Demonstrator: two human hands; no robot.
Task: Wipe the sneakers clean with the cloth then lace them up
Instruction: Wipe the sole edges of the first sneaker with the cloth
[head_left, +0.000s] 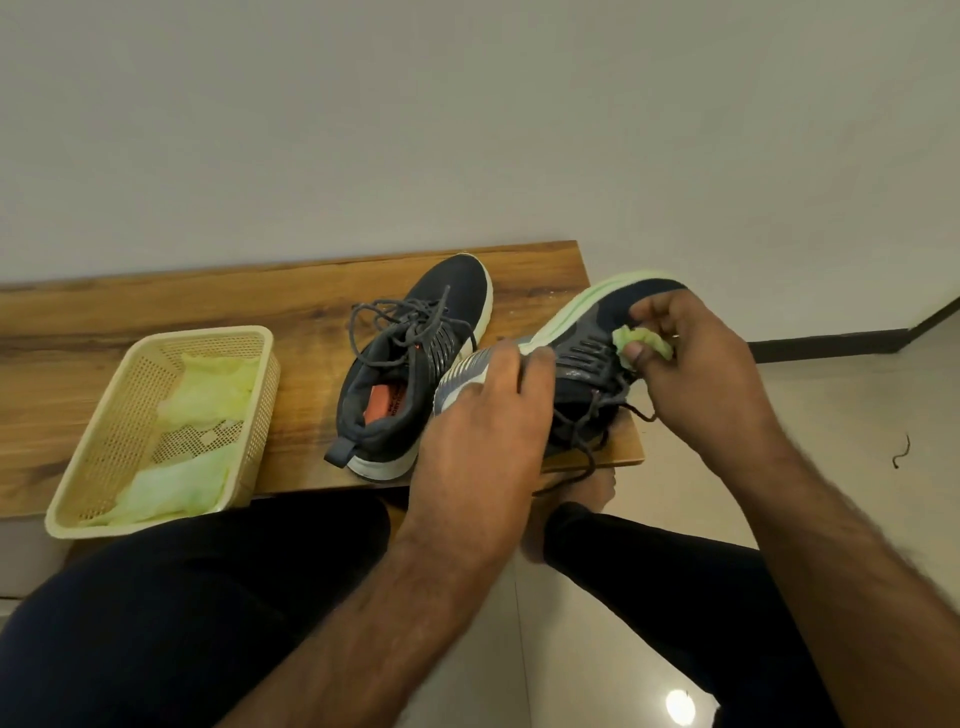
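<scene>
The tilted sneaker (582, 343), steadied at the bench edge by the gripping left hand (483, 431), is being wiped with a cloth (641, 343) pinched in the right hand (696, 364); lacing is judged still ahead

1. The left hand (483, 415) gripped the heel end of a dark sneaker (582, 332) tipped on its side.
2. The right hand (691, 364) pinched a pale green cloth (641, 340) against that sneaker's upper, beside the laces.
3. Left of the left hand, the second sneaker (415, 364) stood upright on the wooden bench (156, 312), laces loose.
4. Farther left sat a cream basket (104, 441) holding more green cloths.
</scene>
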